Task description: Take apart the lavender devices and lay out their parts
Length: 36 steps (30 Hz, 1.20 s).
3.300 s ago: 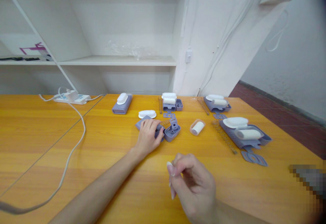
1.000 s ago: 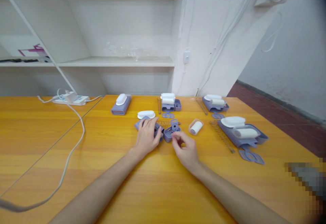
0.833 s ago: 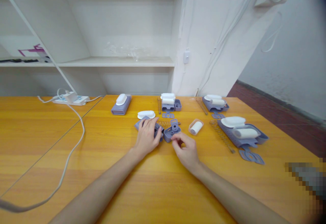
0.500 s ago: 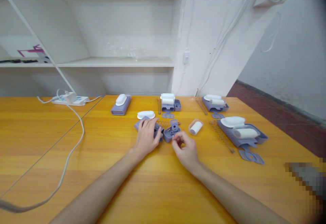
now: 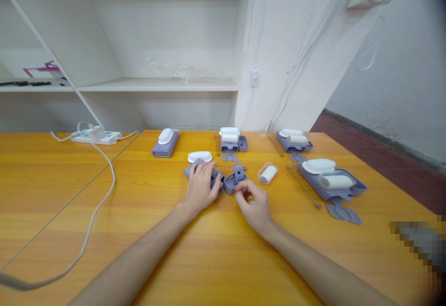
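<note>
My left hand lies over a purple plastic housing, its fingers curled round it and hiding much of it. To the right my right hand is closed in a pinch, fingertips against the near right edge of a small purple box. Whatever sits between those fingertips is hidden. On that box rests a flat purple piece with a ring. Behind my hands are a coiled spring and a white oval cap. A white roller in a clear cup stands beyond my right hand.
Similar part sets lie at the back middle, back right and right. A purple case with a white cap is at the back left. A power strip and its white cable occupy the left side.
Both hands stay practically in place. My right fingertips have shifted only very slightly at the small purple box; the other parts have not moved.
</note>
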{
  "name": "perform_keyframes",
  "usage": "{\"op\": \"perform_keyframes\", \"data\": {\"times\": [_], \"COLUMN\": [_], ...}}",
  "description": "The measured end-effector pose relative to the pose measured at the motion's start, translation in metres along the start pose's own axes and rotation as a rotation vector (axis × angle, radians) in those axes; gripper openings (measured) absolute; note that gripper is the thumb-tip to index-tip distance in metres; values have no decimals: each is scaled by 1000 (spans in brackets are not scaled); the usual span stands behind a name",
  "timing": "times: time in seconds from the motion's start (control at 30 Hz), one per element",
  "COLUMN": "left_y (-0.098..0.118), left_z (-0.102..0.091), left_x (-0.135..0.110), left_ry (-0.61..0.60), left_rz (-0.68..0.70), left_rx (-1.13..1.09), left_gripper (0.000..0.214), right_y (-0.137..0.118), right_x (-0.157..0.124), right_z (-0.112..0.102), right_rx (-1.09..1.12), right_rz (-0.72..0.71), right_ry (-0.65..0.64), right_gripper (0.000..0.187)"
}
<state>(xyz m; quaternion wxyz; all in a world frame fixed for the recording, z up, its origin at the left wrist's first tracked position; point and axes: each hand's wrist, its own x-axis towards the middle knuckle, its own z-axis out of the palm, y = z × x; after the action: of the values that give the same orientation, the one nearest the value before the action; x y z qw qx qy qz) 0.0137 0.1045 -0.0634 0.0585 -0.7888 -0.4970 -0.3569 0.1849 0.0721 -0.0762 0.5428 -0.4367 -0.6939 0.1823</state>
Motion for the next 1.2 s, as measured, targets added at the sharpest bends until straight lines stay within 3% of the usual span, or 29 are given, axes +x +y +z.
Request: {"op": "perform_keyframes", "data": {"times": [0.4,0.73,0.97,1.2], "left_y": [-1,0,0,1], "left_z": [0,-2,-2,-3], "left_x": [0,0,-1,-1], "left_ry": [-10,-25,-13,4], "left_rz": [-15,-19,-19,-47], "left_rx": [1,-23,-24,6], "left_gripper": [34,34,35,37], "right_y": [5,5,1,1], "right_x": [-2,-2,0,0], "right_z": [3,4,-1,-1], "right_rx": [50,54,24,5], "right_rz": [72,59,-50,-18], "right_ry": [12,27,-8,8], "right_gripper": [8,9,18,16]}}
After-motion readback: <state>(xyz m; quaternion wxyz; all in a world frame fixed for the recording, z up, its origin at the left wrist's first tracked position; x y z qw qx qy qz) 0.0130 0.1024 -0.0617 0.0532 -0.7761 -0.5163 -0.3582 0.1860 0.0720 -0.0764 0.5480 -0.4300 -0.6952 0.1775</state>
